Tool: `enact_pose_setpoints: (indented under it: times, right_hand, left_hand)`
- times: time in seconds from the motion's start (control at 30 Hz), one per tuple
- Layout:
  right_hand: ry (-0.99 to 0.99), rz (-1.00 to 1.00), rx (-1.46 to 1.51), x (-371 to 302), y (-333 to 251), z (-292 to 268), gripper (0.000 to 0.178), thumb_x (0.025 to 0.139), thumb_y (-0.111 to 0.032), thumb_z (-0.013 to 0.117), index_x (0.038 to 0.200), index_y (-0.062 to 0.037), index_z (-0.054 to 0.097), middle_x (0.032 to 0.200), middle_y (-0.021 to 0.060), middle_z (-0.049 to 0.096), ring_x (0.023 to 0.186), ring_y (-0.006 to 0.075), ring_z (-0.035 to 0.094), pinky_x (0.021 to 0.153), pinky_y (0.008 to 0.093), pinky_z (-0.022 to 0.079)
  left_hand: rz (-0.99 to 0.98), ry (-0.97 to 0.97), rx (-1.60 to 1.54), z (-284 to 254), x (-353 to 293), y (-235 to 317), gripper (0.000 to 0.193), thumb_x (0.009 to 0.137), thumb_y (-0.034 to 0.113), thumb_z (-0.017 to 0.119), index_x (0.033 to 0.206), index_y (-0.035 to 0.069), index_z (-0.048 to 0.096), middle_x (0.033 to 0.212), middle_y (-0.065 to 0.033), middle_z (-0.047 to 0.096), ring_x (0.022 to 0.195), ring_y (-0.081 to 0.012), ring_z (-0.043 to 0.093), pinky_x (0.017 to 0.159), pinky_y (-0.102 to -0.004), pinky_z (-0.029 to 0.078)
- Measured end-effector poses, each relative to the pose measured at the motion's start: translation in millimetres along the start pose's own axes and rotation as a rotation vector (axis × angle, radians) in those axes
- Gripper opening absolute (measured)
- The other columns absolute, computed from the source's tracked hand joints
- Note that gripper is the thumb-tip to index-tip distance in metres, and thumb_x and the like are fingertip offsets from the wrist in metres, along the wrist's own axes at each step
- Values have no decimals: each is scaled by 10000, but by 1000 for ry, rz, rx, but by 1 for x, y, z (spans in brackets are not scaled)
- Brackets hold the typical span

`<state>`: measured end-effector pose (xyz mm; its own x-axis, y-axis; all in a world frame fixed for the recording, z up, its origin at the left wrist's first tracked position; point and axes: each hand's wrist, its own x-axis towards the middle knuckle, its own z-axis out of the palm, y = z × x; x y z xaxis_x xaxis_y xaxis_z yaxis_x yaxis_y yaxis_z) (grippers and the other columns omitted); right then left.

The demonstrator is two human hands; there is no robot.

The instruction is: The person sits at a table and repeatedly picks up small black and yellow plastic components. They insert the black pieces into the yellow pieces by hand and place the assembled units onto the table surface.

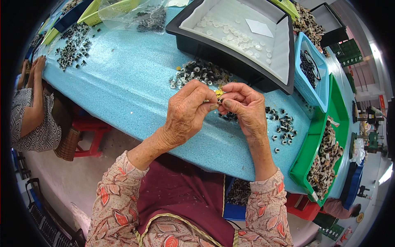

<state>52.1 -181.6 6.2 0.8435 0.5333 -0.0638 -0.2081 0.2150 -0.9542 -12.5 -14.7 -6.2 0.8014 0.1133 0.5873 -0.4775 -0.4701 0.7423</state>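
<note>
Each grip narrow: left hand (pixel 187 109) and right hand (pixel 246 108) pinch what seems a small dark part (pixel 220 101) above the blue counter (pixel 135 88), near black-and-white pieces (pixel 199 74), so reaches should stay short

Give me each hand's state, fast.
Left hand: closed, fingertips pinching at a small dark piece.
Right hand: closed, thumb and fingers pinching at that small dark piece.

Light-blue speckled desk (pixel 123 78): far side is taken up by a black rectangular plastic tray (pixel 230 61) with white lining. Small round black-and-white parts (pixel 195 74) are heaped just in front; small dark loose parts (pixel 284 120) are scattered to the right. Black-and-grey heap (pixel 74 49) is spread far left; clear plastic bag (pixel 119 19) is laid between heap and tray. Green plastic tray (pixel 308 154) is set at right.
</note>
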Motion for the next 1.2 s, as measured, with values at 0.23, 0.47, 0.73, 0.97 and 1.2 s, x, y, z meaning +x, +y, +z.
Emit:
enact_pose_setpoints:
  times: [0.23, 0.47, 0.73, 0.97, 1.2]
  right_hand:
    - [-13, 2, 4, 1, -1, -4, 307, 778, -39, 732, 1048, 46, 611, 827, 123, 688, 689, 153, 670, 605, 250, 555]
    - [24, 20, -1, 1, -1, -9, 283, 796, -56, 721, 1038, 46, 616, 821, 121, 690, 662, 144, 668, 582, 245, 555]
    - [11, -8, -98, -1, 1, -8, 239, 807, -79, 720, 1013, 23, 657, 830, 84, 685, 684, 112, 638, 614, 231, 533]
    - [-19, -111, -66, -1, -3, -17, 147, 798, -84, 727, 904, -4, 665, 754, 39, 646, 674, 93, 601, 613, 223, 505]
    - [30, -118, -17, -3, -6, -18, 131, 792, -82, 733, 872, -12, 656, 724, 52, 652, 628, 95, 603, 571, 227, 510]
  left_hand:
    - [-105, -29, -57, -4, 4, 1, 104, 745, 22, 682, 808, 34, 599, 792, -45, 572, 689, -158, 541, 627, -284, 448]
    - [-86, 46, 33, 0, 5, 0, 144, 724, -12, 695, 820, 34, 599, 802, -46, 578, 681, -146, 535, 618, -271, 446]
    - [-128, 136, 57, -3, 1, 0, 142, 752, -19, 699, 870, 35, 641, 813, -36, 613, 724, -118, 572, 634, -253, 463]
    - [-374, 86, 94, -32, 2, -9, 102, 757, 7, 699, 848, 28, 657, 775, -4, 640, 683, -76, 554, 613, -249, 448]
    - [-160, -176, 275, -30, 5, -11, 146, 692, 7, 719, 827, 35, 673, 784, -54, 634, 682, -167, 582, 621, -303, 463]
